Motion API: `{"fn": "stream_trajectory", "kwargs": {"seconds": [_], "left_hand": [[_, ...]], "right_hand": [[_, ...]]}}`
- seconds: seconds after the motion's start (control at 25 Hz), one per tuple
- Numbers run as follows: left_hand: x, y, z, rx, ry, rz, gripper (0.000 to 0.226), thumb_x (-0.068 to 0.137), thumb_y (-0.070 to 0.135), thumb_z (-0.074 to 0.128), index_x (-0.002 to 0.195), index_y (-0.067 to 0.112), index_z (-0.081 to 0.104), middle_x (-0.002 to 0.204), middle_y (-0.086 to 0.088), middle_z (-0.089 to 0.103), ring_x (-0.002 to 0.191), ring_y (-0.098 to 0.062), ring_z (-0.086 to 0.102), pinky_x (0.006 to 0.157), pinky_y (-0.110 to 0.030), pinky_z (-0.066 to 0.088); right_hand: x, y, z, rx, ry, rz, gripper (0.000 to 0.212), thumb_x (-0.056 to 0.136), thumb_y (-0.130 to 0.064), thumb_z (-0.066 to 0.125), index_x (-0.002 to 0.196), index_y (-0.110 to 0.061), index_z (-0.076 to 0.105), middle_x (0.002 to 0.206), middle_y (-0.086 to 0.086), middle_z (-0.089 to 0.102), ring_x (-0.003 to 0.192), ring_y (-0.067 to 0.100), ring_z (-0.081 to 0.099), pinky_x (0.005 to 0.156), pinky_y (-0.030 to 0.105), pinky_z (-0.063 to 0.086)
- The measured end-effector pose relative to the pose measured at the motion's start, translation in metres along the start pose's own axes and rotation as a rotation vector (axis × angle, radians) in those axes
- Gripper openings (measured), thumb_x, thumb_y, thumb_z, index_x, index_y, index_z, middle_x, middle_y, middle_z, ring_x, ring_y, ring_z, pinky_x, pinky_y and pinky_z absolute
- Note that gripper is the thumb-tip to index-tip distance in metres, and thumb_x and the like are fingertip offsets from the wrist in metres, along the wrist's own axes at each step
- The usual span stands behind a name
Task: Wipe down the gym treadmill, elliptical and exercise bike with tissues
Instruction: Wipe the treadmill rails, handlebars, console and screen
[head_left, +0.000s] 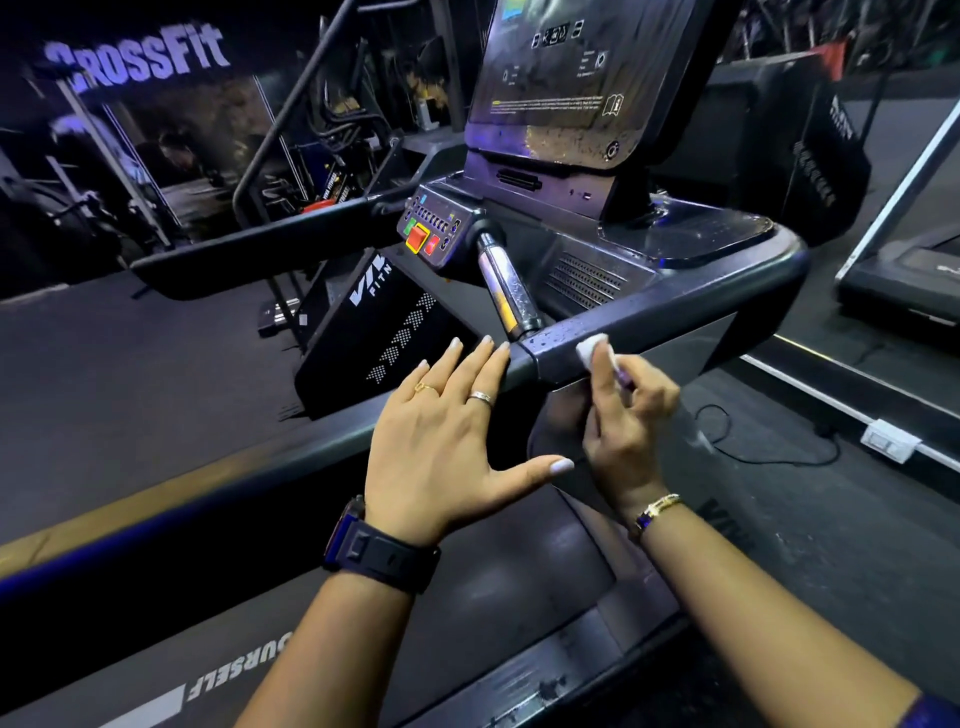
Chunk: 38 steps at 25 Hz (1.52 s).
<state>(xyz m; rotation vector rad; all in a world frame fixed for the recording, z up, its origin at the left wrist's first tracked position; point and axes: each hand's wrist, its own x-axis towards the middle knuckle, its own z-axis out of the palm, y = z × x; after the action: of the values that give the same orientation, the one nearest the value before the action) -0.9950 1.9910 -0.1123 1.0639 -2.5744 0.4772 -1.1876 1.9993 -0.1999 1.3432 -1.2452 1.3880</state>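
Right hand (626, 415) pinches tissue (591, 349) against the treadmill handrail (685, 314). The rail's long axis runs lower-left to upper-right, with droplets along it. Left hand (441, 441) is spread flat, fingertips at the rail just left of the tissue. The wipe likely follows the rail's length.

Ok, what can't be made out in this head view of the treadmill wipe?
Small white tissue: head view, mostly hidden by the pinching right hand.
Glossy black console screen: top cut off by the frame edge; its print too small.
Flat left hand: contact with the dark grey handrail unclear.
Dim background machines: too dark to identify.
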Motion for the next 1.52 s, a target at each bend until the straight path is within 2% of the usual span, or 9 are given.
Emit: {"fn": "stream_trajectory", "kwargs": {"seconds": [0.28,0.44,0.52,0.64,0.88,1.08,1.2,1.36,1.52], "left_hand": [[0.011,0.01,0.003,0.018,0.008,0.014,0.113,0.073,0.094,0.01,0.151,0.017,0.037,0.154,0.001,0.039,0.144,-0.021,0.033,0.118,-0.041,0.028],[0.015,0.013,0.005,0.04,0.025,0.025,0.11,0.075,0.092,0.015,0.15,0.015,0.039,0.152,0.0,0.042,0.142,-0.023,0.037,0.116,-0.041,0.031],[0.017,0.014,0.006,0.053,0.033,0.033,0.109,0.076,0.091,0.018,0.149,0.014,0.04,0.151,-0.002,0.043,0.141,-0.023,0.039,0.114,-0.041,0.034],[0.019,0.015,0.005,0.051,0.037,0.039,0.11,0.078,0.09,0.014,0.148,0.01,0.041,0.15,-0.004,0.045,0.14,-0.023,0.041,0.113,-0.041,0.036],[0.019,0.014,0.006,0.013,0.083,0.021,0.112,0.08,0.088,0.016,0.15,0.001,0.033,0.15,-0.008,0.045,0.137,-0.021,0.045,0.111,-0.038,0.036],[0.025,0.019,0.007,0.045,0.067,0.012,0.112,0.077,0.091,0.017,0.151,0.008,0.034,0.148,-0.005,0.047,0.139,-0.022,0.041,0.112,-0.04,0.036],[0.034,0.027,0.01,0.067,0.05,0.042,0.112,0.075,0.092,0.019,0.151,0.01,0.035,0.151,-0.005,0.043,0.141,-0.022,0.038,0.114,-0.041,0.035],[0.046,0.038,0.011,0.061,0.041,0.07,0.112,0.076,0.091,0.017,0.148,0.009,0.04,0.15,-0.007,0.045,0.14,-0.023,0.039,0.113,-0.041,0.035],[0.054,0.045,0.012,0.057,0.016,0.074,0.114,0.074,0.093,0.014,0.15,0.012,0.038,0.153,-0.005,0.041,0.142,-0.022,0.036,0.115,-0.043,0.033]], "right_hand": [[-0.069,0.02,-0.011,-0.017,-0.177,-0.241,0.073,0.078,-0.01,0.079,0.14,-0.001,0.042,0.115,0.01,0.043,0.091,0.028,0.051,0.079,0.04,0.051],[-0.028,0.049,-0.012,0.038,-0.109,0.11,0.07,0.084,0.003,0.048,0.149,-0.018,0.033,0.092,0.011,0.04,0.072,0.03,0.042,0.061,0.037,0.032],[-0.001,0.047,-0.007,-0.079,-0.006,0.239,0.052,0.087,0.001,0.038,0.137,-0.004,0.049,0.103,0.016,0.046,0.085,0.03,0.047,0.074,0.039,0.04],[0.022,0.027,0.001,-0.027,-0.054,0.216,0.046,0.083,-0.007,0.04,0.121,-0.002,0.065,0.117,0.018,0.059,0.105,0.034,0.056,0.094,0.044,0.042],[0.02,-0.013,0.002,0.16,-0.274,-0.158,0.049,0.088,-0.02,0.04,0.132,-0.003,0.056,0.138,0.013,0.054,0.132,0.026,0.047,0.107,0.048,0.038],[0.036,0.06,-0.002,-0.032,-0.26,0.151,0.049,0.093,-0.024,0.031,0.129,-0.007,0.061,0.136,0.013,0.056,0.134,0.03,0.043,0.116,0.048,0.023],[0.014,0.058,-0.007,-0.056,-0.224,0.307,0.055,0.096,-0.028,0.028,0.142,-0.002,0.043,0.149,0.02,0.037,0.142,0.035,0.026,0.118,0.051,0.016],[-0.047,0.021,-0.004,0.076,-0.36,0.066,0.064,0.097,-0.033,0.026,0.155,-0.013,0.007,0.162,0.007,-0.001,0.149,0.028,0.003,0.12,0.045,0.004],[-0.059,0.071,-0.008,-0.013,-0.35,-0.212,0.061,0.1,-0.034,0.026,0.155,-0.019,0.007,0.163,0.001,-0.003,0.149,0.019,0.001,0.121,0.04,0.002]]}}
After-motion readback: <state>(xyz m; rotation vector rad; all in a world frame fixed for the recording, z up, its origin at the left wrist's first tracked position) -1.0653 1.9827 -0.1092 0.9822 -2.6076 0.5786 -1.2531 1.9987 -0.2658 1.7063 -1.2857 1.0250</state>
